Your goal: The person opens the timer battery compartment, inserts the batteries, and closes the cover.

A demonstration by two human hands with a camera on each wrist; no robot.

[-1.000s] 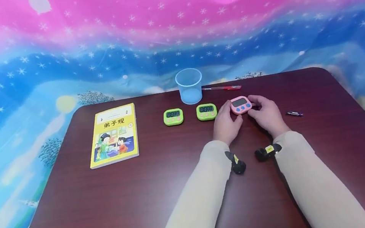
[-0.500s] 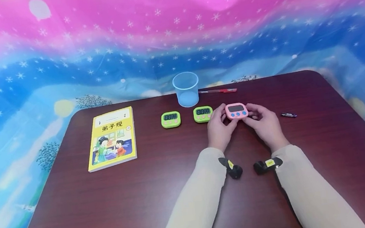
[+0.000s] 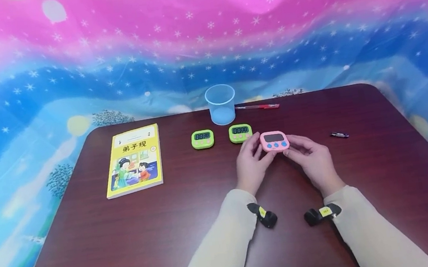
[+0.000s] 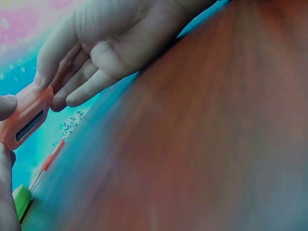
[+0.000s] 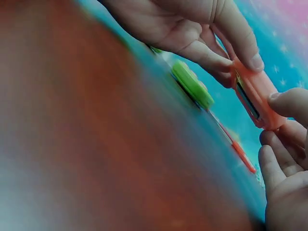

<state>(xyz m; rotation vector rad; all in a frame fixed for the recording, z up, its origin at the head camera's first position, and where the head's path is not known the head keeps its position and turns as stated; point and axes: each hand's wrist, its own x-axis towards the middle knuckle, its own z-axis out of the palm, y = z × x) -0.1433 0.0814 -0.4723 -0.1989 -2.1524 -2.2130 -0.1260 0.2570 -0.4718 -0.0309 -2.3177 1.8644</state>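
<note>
A pink digital timer (image 3: 274, 142) with a blank grey screen and blue buttons is held between both hands, face up toward the head camera. My left hand (image 3: 252, 166) pinches its left end, and my right hand (image 3: 313, 161) pinches the right end. Both thumbs lie along its near edge. In the left wrist view the pink timer (image 4: 26, 118) appears off the table, and the right wrist view shows the same timer (image 5: 257, 98) edge-on between the fingertips. Just beyond the left hand lies a green timer (image 3: 240, 133) reading zeros. A second green timer (image 3: 202, 139) lies further left, its digits lit.
A translucent blue cup (image 3: 222, 110) stands at the back, a red pen (image 3: 261, 106) beside it. To the left lies a yellow picture book (image 3: 134, 162). A small dark battery-like cylinder (image 3: 339, 135) lies on the brown table (image 3: 171, 243) at right. Patterned cloth (image 3: 201, 40) hangs behind.
Both hands have drawn the pink timer toward me and slightly left, away from the back of the table. Its face has levelled from a slant. The left green timer's reading has advanced.
</note>
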